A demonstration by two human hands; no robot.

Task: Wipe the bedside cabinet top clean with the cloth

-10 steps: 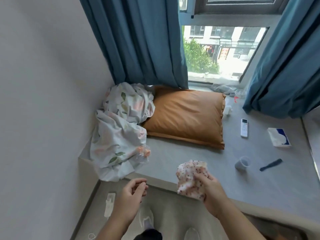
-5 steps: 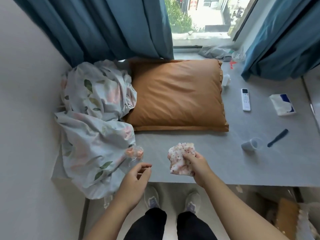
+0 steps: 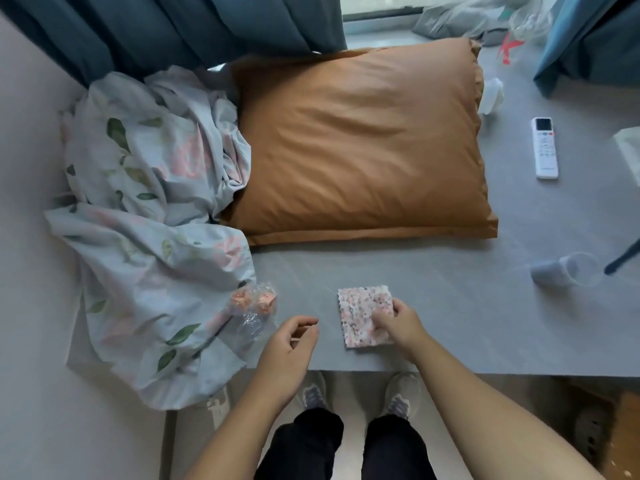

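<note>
A small speckled pink-and-white cloth lies flat on the grey cabinet top near its front edge. My right hand rests on the cloth's right side, fingers pinching it against the surface. My left hand hovers at the front edge to the left of the cloth, fingers loosely curled and holding nothing.
An orange pillow fills the middle back. A crumpled floral sheet drapes over the left edge, with a clear plastic bag of orange pieces beside it. A white remote, a tipped plastic cup and a dark comb lie right.
The cloth was bunched in my raised right hand; now it is spread flat on the top under that hand. The view has tilted down and moved closer.
</note>
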